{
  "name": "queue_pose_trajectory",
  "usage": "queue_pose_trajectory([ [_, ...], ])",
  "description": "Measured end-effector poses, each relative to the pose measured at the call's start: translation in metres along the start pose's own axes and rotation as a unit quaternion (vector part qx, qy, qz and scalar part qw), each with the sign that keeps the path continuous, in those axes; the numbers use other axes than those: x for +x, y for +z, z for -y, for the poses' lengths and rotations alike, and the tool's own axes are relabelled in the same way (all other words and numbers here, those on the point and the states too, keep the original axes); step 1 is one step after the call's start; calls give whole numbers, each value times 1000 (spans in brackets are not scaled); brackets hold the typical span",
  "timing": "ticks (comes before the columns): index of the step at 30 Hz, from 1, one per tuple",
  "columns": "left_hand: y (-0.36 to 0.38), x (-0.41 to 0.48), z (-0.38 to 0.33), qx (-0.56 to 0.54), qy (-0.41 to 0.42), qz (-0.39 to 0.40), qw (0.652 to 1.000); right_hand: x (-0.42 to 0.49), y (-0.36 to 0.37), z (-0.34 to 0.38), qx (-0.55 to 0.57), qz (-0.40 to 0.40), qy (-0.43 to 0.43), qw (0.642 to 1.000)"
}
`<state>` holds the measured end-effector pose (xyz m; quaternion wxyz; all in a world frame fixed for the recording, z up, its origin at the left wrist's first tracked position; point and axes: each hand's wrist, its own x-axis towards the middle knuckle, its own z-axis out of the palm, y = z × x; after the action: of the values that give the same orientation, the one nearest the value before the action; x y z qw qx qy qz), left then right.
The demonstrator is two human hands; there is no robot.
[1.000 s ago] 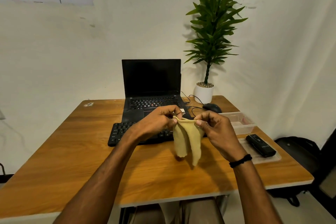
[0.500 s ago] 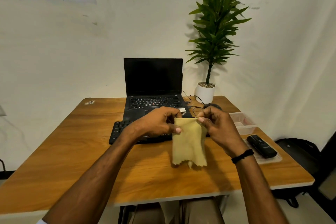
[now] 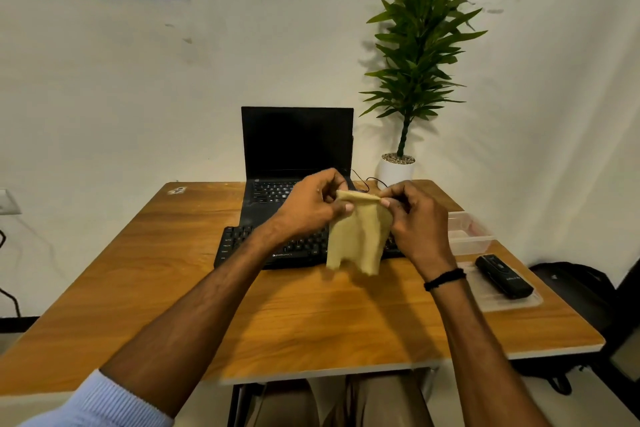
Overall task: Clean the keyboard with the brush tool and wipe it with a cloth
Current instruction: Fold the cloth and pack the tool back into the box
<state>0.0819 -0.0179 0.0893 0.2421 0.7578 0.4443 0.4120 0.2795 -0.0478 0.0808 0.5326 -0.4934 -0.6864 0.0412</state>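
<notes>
Here: held yellow cloth [image 3: 356,239] aloft above near edge of black keyboard [image 3: 242,243], pinched along top edge by left grip [image 3: 308,210] at one corner and right grip [image 3: 415,225] at the other, let hang loose below. Noted keyboard flat on tabletop [image 3: 311,315], just before open laptop [image 3: 298,142].

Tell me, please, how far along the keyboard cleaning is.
Brushing looks finished: the black oblong tool lies set aside on a clear plastic lid. In hand: left hand and right hand pinch the top edge of the yellow fabric cloth, held up. Left: wiping the black keyboard.
</notes>
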Motion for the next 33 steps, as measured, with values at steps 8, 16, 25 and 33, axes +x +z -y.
queue_pose_trajectory([
  [8,24,-67,37,88,-28,130,987,-53,-8,-25,-2,326,43,945],
  [16,29,-86,57,-7,-145,158,977,-60,8,-27,7,398,120,909],
  [25,57,-69,75,101,-220,-21,970,-58,76,-38,-185,230,128,947],
  [33,66,-88,71,191,-297,10,936,-81,76,-50,-261,212,347,875],
])
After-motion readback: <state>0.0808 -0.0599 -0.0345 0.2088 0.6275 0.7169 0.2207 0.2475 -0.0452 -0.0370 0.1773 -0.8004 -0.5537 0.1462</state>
